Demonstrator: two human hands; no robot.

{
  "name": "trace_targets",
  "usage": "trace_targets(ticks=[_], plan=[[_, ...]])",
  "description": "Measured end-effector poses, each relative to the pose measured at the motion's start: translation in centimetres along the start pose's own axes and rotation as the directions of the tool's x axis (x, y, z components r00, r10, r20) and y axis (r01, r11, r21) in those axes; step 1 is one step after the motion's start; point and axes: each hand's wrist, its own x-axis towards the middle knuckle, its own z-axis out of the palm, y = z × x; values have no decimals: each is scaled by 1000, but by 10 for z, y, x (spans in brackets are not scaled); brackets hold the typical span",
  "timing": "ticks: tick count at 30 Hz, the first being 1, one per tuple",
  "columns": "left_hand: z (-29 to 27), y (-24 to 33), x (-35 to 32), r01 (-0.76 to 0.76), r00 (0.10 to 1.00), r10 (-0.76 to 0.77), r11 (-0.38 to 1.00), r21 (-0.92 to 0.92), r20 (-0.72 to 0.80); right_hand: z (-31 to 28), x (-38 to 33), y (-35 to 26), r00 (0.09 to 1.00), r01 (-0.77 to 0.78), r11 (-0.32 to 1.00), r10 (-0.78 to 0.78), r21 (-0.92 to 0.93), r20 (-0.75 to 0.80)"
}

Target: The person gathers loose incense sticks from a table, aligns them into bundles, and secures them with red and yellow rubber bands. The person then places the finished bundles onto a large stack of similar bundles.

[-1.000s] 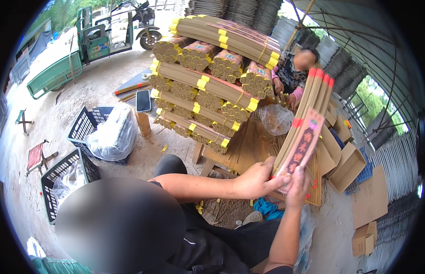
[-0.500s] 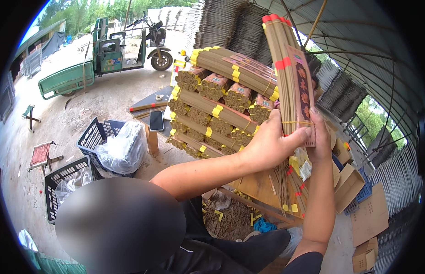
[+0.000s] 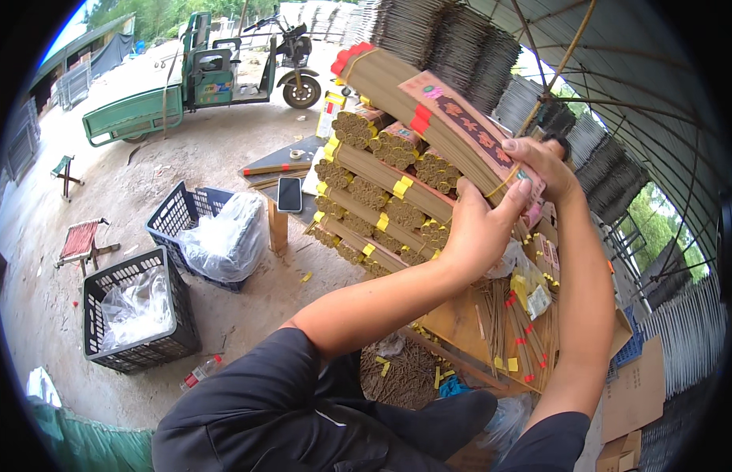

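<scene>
Head view: 2 hands' (image 3: 482, 228) (image 3: 543, 163) grip pinching long incense-stick bundle (image 3: 429, 118) (paper-sleeved, red-tipped).

Both arms are raised from the lower edge and brought together up and to the right. The left forearm is bare and stretched diagonally, its elbow bent beside a dark sleeve. The left hand (image 3: 480, 228) is closed in a grip, palm turned away, fingers (image 3: 517, 197) wrapped upward and the thumb hidden. The right forearm is held nearly upright, the wrist bent over at the top. The right hand (image 3: 543, 165) is set just above the left grip, touching it, fingers curled leftward and downward in a closed grip, nails showing.
</scene>
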Motion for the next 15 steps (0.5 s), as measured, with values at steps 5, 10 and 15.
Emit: trace_targets(ticks=[5, 10, 15], plan=[[1, 9, 15, 238, 968, -249, 955, -174, -40, -6, 41, 5, 991, -107, 979, 119, 174, -64], [1, 9, 24, 203, 978, -206, 976, -85, -27, -27, 48, 16, 988, -150, 944, 153, 293, 13], [-15, 1, 41, 410, 907, -395, 908, -92, 146, -9, 31, 10, 980, -70, 995, 82, 66, -184]])
